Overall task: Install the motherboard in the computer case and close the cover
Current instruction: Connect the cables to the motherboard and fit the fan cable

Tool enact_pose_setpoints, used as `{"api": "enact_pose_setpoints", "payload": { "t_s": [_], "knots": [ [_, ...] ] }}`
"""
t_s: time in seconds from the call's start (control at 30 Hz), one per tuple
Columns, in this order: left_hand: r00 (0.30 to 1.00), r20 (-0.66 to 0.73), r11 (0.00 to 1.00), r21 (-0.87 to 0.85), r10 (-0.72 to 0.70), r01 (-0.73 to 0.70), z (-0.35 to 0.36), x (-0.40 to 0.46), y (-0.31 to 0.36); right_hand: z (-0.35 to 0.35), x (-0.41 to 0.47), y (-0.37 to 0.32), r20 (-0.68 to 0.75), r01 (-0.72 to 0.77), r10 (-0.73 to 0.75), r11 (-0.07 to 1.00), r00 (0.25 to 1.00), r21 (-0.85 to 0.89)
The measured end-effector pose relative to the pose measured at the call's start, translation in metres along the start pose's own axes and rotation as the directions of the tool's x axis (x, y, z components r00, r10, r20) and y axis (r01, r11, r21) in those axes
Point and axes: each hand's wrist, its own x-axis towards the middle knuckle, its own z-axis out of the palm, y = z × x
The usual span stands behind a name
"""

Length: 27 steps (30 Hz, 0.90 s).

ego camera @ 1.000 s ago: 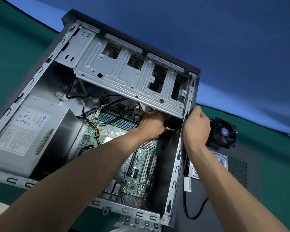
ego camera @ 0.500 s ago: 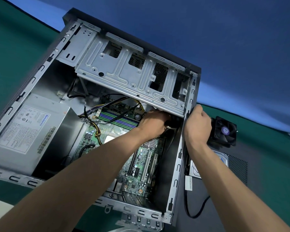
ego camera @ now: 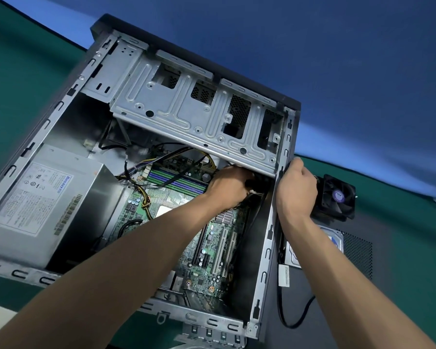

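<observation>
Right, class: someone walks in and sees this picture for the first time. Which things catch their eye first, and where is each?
The open computer case fills the middle, with the green motherboard lying inside it and a grey power supply at its left. Both arms reach in from below: the left hand is deep inside under the metal drive bay, while the right hand grips the case's right edge. A black fan lies outside to the right.

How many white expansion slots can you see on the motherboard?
2: one white slot and another just right of it, below the left hand; the left forearm may hide more.
</observation>
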Motion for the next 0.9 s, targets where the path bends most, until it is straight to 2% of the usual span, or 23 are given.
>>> {"api": "enact_pose_setpoints", "payload": {
  "t_s": [0.33,0.53,0.67,0.77,0.9],
  "knots": [
    [0.999,0.008,0.999,-0.017,0.044,-0.044,-0.0018,-0.0025,0.0022,-0.0008,-0.0011,-0.0011,-0.003,-0.004,0.004,1.000,1.000,0.001],
    [0.998,0.024,0.996,0.076,0.054,-0.056,-0.0034,-0.0006,0.0034,0.0003,-0.0001,0.0001,-0.005,0.000,0.000,1.000,1.000,0.013],
    [0.999,0.029,0.997,0.066,0.038,-0.040,-0.0064,-0.0044,0.0065,-0.0004,0.0002,0.0008,-0.003,-0.009,0.009,1.000,1.000,0.017],
    [1.000,-0.022,1.000,0.025,0.002,-0.002,-0.0046,-0.0051,0.0054,-0.0002,0.0010,0.0011,0.000,-0.017,0.017,1.000,1.000,0.020],
    [1.000,0.007,1.000,-0.006,-0.008,0.008,-0.0042,-0.0056,0.0054,0.0001,0.0016,0.0010,-0.003,-0.017,0.017,1.000,1.000,0.008]
  ]
}}
